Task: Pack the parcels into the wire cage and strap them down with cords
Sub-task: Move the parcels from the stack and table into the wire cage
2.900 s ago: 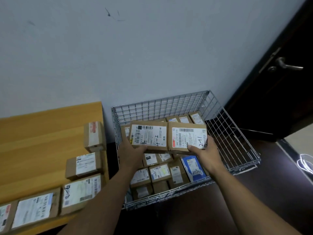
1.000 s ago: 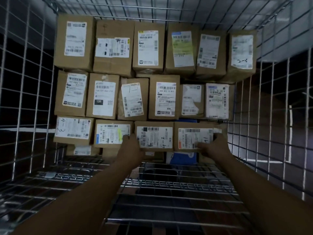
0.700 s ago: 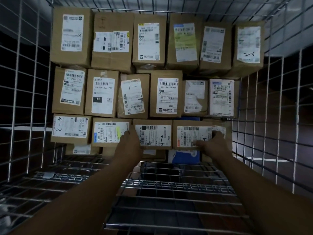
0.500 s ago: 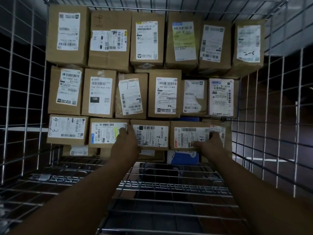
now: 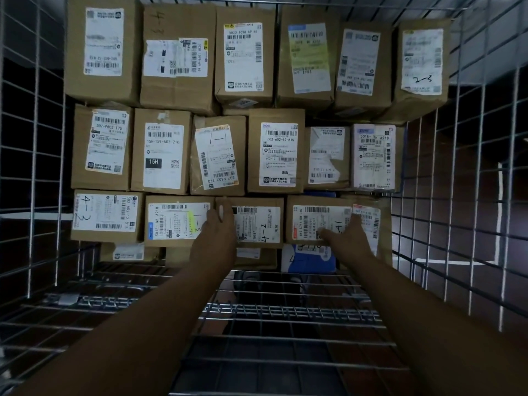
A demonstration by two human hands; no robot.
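I look down into the wire cage point(image 5: 473, 167), which holds several brown cardboard parcels with white labels, laid in three rows. In the nearest row lie the parcel marked 4-2 point(image 5: 264, 224) and, to its right, a second labelled parcel point(image 5: 310, 221). My left hand point(image 5: 218, 234) grips the left edge of the 4-2 parcel, fingers curled over its far corner. My right hand point(image 5: 348, 238) holds the right end of the second parcel, thumb flat on its label. Both parcels sit level with their row.
A blue parcel point(image 5: 311, 260) and more cartons lie one layer lower, under the nearest row. The cage's near wire wall point(image 5: 285, 312) runs under my forearms. Mesh walls close in on left point(image 5: 34, 167) and right. No cords are in view.
The two parcels went from above the cage down into the nearest row. Over the last second my hands stay on them and my left fingers creep up the parcel's edge.
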